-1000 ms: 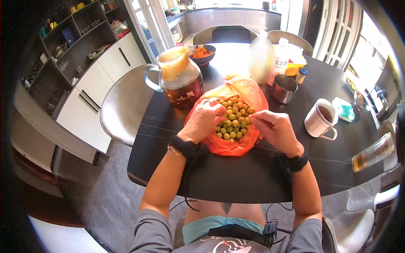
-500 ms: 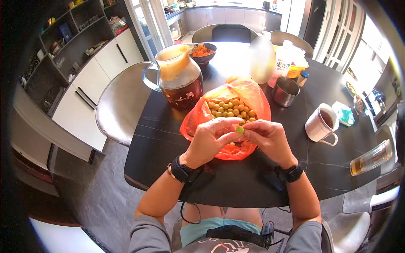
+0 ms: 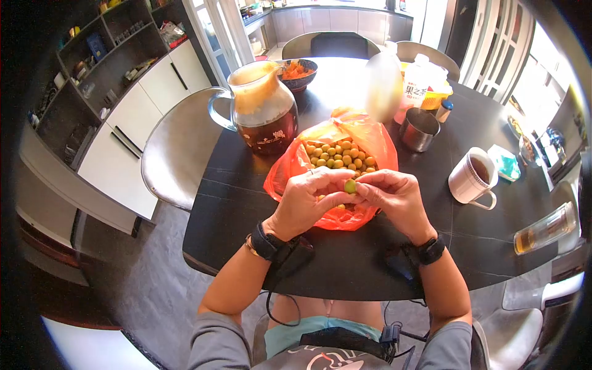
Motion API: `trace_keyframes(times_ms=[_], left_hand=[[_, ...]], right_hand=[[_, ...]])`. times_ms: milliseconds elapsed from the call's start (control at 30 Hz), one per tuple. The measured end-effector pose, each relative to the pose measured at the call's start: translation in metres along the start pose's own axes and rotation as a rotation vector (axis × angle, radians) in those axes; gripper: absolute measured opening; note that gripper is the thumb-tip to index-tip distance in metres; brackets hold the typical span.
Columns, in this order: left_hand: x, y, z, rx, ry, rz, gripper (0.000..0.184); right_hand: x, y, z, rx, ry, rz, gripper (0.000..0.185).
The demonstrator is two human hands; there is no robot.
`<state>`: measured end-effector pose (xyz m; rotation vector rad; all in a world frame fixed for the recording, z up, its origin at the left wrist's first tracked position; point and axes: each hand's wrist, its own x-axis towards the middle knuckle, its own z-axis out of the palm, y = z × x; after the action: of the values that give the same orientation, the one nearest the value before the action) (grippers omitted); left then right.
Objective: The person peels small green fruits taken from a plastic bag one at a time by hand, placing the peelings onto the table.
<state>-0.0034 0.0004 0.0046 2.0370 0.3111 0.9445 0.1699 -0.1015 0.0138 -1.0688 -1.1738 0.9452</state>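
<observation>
Between the fingertips of both hands is a small round green fruit [image 3: 350, 186], held in front of my body. My left hand [image 3: 302, 200] pinches it from the left, thumb and forefinger closed on it. From the right, my right hand [image 3: 398, 200] grips the same fruit with its thumb and fingers. Both hands are over the near part of an open orange-red plastic bag [image 3: 285, 174], hiding some of it. Inside the bag lie many small yellow-green fruits [image 3: 339, 155]. Dark bands are around both wrists.
A glass jug [image 3: 265, 126] of dark liquid stands left behind the bag, near a bowl [image 3: 313, 79] of orange shreds. On the right are a metal cup [image 3: 420, 131], a white mug [image 3: 465, 185] and a tilted-looking glass [image 3: 544, 229]. Bottles [image 3: 414, 86] stand at the back.
The hands stay at nearly the same spot over the bag. The green fruit appears slightly turned between the fingertips, and the view has shifted a little.
</observation>
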Motion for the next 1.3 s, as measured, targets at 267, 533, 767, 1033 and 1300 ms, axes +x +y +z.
trace_keyframes(times_ms=[267,533,767,1033,1300], left_hand=[[0.003,-0.002,-0.003,0.172,0.029,0.129,0.022],[0.001,-0.007,-0.003,0.266,-0.008,0.238,0.021],[-0.002,-0.005,-0.005,0.312,-0.058,0.243,0.021],[-0.002,-0.009,-0.006,0.431,-0.114,0.304,0.024],[-0.002,-0.009,-0.005,0.453,-0.143,0.308,0.024]], right_hand=[[0.0,0.009,-0.004,0.072,-0.035,0.062,0.025],[-0.002,0.007,-0.003,-0.003,-0.047,0.088,0.02],[-0.002,0.009,0.0,-0.048,-0.028,0.076,0.016],[-0.003,0.016,0.008,-0.102,0.03,0.067,0.012],[-0.002,0.022,0.008,-0.081,0.043,0.049,0.011]])
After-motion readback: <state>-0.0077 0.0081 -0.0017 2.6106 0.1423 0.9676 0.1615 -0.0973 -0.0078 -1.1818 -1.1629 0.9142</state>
